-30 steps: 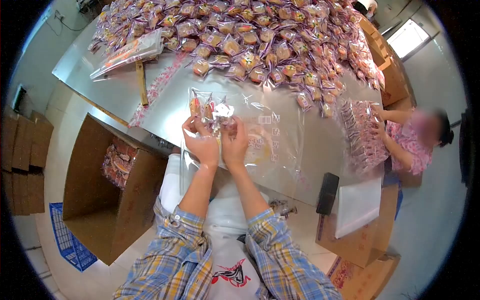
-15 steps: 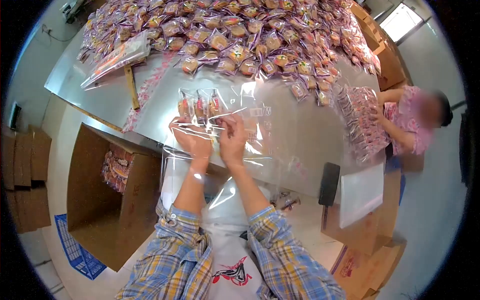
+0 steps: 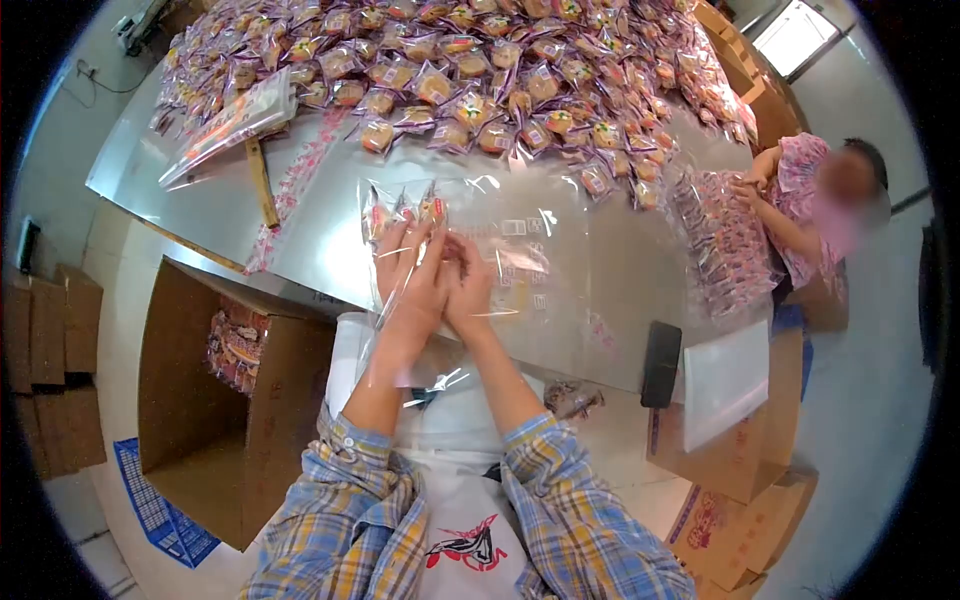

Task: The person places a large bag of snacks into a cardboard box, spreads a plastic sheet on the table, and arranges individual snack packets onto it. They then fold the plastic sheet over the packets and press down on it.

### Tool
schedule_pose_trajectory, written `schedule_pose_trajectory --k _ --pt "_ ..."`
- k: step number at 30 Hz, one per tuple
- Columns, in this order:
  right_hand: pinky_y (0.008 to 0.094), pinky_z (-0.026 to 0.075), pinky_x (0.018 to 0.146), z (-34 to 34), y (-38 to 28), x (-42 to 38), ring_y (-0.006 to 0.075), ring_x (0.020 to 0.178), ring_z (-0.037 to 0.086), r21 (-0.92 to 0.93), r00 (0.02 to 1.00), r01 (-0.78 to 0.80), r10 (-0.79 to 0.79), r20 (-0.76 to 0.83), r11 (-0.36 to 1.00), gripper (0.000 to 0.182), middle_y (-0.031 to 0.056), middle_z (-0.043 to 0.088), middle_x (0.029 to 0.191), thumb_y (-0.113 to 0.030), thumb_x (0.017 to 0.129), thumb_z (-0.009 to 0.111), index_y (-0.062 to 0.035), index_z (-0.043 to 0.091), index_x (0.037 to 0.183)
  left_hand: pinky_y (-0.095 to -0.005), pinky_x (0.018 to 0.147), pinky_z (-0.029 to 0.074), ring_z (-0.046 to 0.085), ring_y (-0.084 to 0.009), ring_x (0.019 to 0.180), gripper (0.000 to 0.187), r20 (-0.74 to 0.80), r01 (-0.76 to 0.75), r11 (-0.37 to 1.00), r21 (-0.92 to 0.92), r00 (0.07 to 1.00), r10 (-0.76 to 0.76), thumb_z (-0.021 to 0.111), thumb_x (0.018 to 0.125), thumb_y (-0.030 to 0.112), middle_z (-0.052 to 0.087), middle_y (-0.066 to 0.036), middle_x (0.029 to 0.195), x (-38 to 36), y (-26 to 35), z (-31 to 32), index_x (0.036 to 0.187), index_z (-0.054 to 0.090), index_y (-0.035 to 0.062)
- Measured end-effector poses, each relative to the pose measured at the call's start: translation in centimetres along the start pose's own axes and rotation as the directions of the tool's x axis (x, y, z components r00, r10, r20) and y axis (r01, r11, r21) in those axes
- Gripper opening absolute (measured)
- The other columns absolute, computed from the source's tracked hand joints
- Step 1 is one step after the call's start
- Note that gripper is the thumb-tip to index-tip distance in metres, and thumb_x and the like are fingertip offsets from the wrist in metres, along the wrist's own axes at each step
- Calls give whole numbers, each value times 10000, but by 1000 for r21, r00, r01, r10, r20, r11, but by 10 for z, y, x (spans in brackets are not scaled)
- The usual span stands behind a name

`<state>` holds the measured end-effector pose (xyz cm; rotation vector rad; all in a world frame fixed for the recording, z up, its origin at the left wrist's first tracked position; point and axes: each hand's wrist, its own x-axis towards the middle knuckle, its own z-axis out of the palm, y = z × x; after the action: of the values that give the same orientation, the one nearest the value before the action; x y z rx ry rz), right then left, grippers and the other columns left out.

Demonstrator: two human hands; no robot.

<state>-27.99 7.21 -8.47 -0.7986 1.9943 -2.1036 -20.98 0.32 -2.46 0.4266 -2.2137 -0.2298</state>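
A large clear plastic bag (image 3: 520, 265) with faint printing lies on the metal table in front of me. Several individually wrapped pastries (image 3: 433, 208) stand side by side at its upper left. My left hand (image 3: 412, 278) reaches over their near ends, fingers stretched and slightly apart, with clear film over the hand and wrist. Right beside it, my right hand (image 3: 470, 285) has its fingers curled inward. Whatever those fingers hold is hidden behind the left hand and glare.
A big heap of wrapped pastries (image 3: 470, 70) covers the table's far side. Flat printed bags (image 3: 230, 130) and a wooden strip (image 3: 262, 185) lie left. An open carton (image 3: 200, 400) stands lower left. At right, a co-worker (image 3: 800, 210) handles a filled bag (image 3: 722, 240) near a black object (image 3: 660, 365).
My left hand has moved up and right, its fingers now extended over the pastries. The right hand stays nearly in place. The film near my forearms has shifted; the co-worker has moved slightly.
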Motion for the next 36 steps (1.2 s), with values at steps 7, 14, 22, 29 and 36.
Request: schedule_pose_trajectory --k 7,14,22,29,36 --pt "377 537 898 0 5 6 307 1008 694 -31 1000 -11 11 15 999 357 209 704 1130 5 948 506 28 603 1290 -564 1190 268 544 -291 1323 498 236 33 984 175 969 -75 635 921 237 623 -79 1350 9 -2 -1 1405 602 124" --pt "506 403 1097 -38 -36 -36 384 1266 511 -531 916 388 -251 313 753 403 228 542 1358 -54 931 590 25 567 1325 -563 1202 255 503 -282 1384 557 183 59 972 228 978 -102 657 912 254 582 -86 1442 -3 -2 14 1447 564 131" --pt "474 502 996 -127 -172 -57 364 1078 655 -190 124 -47 195 973 981 493 179 690 1112 -165 853 764 -46 636 1314 -563 1202 242 513 -264 1372 488 77 102 976 194 990 -118 677 865 230 614 -82 1403 -6 -2 27 1348 658 165" --pt "492 477 1018 -66 -132 175 388 1252 560 -489 824 522 -266 500 699 763 222 580 1343 -429 773 853 -30 564 1355 -538 1201 250 518 -249 1368 402 -21 197 953 230 980 -198 646 904 175 618 -52 1381 -13 -9 40 1304 682 164" --pt "679 303 1165 18 -45 258 509 1530 195 -791 887 385 45 459 475 1368 267 156 1682 -764 572 847 -143 249 1635 -540 1201 244 526 -243 1372 373 -68 181 965 188 983 -171 653 892 93 627 -22 1383 -13 -13 35 1259 698 149"
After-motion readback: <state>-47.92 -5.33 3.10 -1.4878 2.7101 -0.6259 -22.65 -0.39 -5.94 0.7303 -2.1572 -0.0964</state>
